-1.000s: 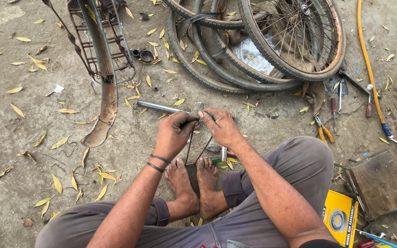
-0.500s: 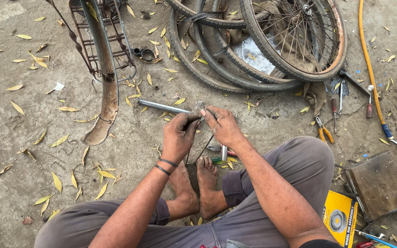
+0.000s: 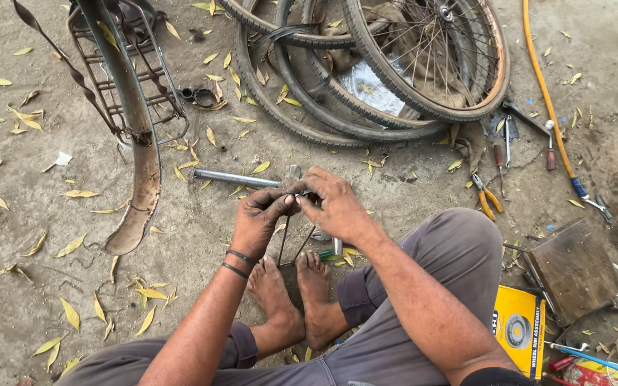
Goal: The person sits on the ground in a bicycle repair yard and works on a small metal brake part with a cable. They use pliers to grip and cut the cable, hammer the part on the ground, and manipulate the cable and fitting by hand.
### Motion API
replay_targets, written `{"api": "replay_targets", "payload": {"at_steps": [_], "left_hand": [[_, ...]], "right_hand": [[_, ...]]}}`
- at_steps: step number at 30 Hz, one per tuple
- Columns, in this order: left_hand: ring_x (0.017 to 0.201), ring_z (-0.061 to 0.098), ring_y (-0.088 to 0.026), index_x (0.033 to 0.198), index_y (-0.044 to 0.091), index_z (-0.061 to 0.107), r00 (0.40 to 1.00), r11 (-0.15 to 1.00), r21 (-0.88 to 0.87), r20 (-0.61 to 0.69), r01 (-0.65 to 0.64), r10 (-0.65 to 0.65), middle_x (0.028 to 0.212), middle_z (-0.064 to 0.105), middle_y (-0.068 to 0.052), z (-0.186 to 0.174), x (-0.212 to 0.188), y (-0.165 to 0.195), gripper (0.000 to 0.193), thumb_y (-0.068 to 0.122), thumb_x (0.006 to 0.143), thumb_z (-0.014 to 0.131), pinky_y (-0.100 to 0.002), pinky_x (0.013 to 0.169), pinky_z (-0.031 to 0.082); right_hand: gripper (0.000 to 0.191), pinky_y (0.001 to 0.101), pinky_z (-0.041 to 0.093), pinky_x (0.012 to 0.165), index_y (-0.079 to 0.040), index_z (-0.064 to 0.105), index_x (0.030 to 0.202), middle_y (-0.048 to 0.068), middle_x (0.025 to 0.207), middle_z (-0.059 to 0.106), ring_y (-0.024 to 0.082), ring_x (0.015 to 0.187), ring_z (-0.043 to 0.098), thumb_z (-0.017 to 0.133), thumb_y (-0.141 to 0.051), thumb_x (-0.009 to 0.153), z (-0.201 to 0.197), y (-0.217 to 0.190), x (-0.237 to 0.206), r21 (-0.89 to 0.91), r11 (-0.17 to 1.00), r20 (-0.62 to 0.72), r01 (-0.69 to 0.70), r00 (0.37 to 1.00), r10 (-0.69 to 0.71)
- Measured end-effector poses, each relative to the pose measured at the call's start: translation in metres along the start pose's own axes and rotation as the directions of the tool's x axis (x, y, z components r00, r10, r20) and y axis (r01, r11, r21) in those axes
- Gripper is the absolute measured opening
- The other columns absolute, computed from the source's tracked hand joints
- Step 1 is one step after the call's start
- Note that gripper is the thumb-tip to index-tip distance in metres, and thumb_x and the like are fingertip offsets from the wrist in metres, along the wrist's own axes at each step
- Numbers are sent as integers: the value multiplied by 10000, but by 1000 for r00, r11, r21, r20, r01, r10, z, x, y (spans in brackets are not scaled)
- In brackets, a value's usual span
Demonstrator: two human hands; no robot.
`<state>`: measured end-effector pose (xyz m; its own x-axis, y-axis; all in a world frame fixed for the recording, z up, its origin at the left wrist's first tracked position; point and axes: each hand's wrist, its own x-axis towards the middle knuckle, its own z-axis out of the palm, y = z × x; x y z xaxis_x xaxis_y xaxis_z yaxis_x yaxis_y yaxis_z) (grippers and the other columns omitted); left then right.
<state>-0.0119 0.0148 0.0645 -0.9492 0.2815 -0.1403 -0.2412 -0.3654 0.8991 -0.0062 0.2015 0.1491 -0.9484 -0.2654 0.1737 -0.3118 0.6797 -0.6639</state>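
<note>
Left hand [image 3: 260,214]: is pinching the small hub part [image 3: 293,186].
Right hand [image 3: 334,204]: is gripping the same part.
Metal rod [image 3: 236,177]: lying left of hub part.
Progress: fitting unfinished.

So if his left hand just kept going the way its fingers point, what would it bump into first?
The left hand points up and right, so its fingers would meet the right hand almost at once, at the small part they pinch together. Beyond that lie the stacked bicycle tyres, though depth is hard to judge.
</note>
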Motion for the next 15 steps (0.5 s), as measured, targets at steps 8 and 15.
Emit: {"api": "replay_targets", "payload": {"at_steps": [8,15], "left_hand": [[941,731,-147,1106,-21,737,998,1000,2,68,4,-4,1021,763,-76,2,-2,2,211,109,939,732,-306,872,606],[940,732,-172,1146,-53,714,997,997,4,7,-83,83,1048,754,-96,9,-2,1,205,36,961,698,-320,847,623]], "right_hand": [[110,378,576,805,-25,703,963,99,948,661,256,904,713,745,-88,883,-10,-17,3,160,982,31,-97,995,93],[54,312,591,757,-26,665,963,49,939,688,136,837,675,685,-18,913,9,4,-4,438,863,-21,-251,957,289]]}}
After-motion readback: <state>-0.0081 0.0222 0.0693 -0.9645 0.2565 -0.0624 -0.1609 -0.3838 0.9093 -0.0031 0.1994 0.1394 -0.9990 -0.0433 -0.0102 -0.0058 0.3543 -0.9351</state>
